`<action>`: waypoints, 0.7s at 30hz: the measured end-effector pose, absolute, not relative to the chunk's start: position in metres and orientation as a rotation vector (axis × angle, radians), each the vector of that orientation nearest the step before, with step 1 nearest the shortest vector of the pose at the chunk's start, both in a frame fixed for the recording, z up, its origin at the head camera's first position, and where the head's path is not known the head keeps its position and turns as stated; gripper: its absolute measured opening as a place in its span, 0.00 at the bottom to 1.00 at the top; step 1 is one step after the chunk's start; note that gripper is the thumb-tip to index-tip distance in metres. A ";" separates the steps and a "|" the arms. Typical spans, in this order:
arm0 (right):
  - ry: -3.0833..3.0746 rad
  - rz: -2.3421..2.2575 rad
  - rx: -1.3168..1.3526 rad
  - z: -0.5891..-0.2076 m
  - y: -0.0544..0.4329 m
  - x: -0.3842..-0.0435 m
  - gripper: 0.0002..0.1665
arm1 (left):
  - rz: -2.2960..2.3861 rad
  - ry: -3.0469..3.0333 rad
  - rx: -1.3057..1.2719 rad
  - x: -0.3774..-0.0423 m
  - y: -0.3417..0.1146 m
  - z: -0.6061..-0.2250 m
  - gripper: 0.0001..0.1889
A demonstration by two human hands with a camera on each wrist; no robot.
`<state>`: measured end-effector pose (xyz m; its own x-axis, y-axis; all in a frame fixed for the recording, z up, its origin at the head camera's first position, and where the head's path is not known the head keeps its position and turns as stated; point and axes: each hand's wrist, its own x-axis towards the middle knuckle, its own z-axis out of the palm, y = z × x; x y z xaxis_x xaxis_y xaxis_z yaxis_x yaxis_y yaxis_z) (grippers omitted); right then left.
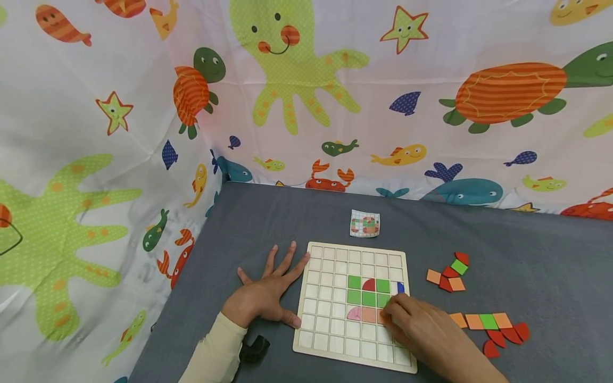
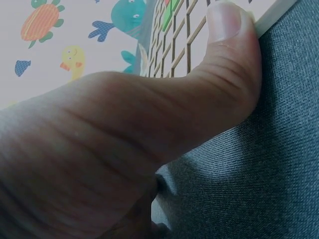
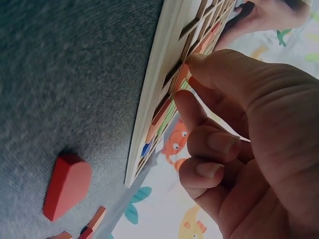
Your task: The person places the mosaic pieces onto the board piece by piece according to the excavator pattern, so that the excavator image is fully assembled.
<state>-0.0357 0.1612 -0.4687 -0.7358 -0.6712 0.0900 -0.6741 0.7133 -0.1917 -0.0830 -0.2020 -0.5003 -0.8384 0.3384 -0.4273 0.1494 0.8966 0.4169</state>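
Note:
A wooden grid board [image 1: 325,340] lies on the grey cloth, with green squares [image 1: 369,299], a red quarter-round tile [image 1: 369,285], a pink quarter-round tile [image 1: 354,313] and an orange square [image 1: 369,315] in its cells. My left hand [image 1: 265,298] is spread flat at the board's left edge, its thumb touching the frame. With thumb and forefinger, my right hand [image 1: 421,327] pinches an orange tile [image 3: 182,75] at a cell beside the orange square; the fingers partly cover it. A blue-and-white cell [image 1: 398,288] shows just above that hand.
A small printed pattern card [image 1: 365,223] lies beyond the board. Right of it are loose orange, green and red tiles in two groups, including an orange square [image 1: 433,276] and a red piece [image 1: 490,349]. A black curved object [image 1: 255,349] sits by my left wrist. Patterned curtains [image 1: 297,154] hang behind.

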 end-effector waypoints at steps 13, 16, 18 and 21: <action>-2.830 0.319 0.904 -0.455 0.188 -0.042 0.24 | 0.504 2.559 0.355 -0.083 -0.202 -0.501 0.77; -2.815 0.314 0.840 -0.452 0.197 -0.045 0.25 | 0.506 2.561 0.358 -0.083 -0.202 -0.502 0.77; -2.800 0.299 0.816 -0.451 0.203 -0.047 0.25 | 0.503 2.561 0.358 -0.083 -0.202 -0.503 0.77; -2.789 0.289 0.772 -0.449 0.210 -0.049 0.28 | 0.495 2.564 0.355 -0.083 -0.202 -0.502 0.77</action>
<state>-0.0491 0.2097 -0.4490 -0.8338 -0.4792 0.2742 -0.5252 0.8415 -0.1266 -0.0832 -0.2020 -0.5025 -0.8405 0.3370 -0.4243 0.1548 0.8997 0.4081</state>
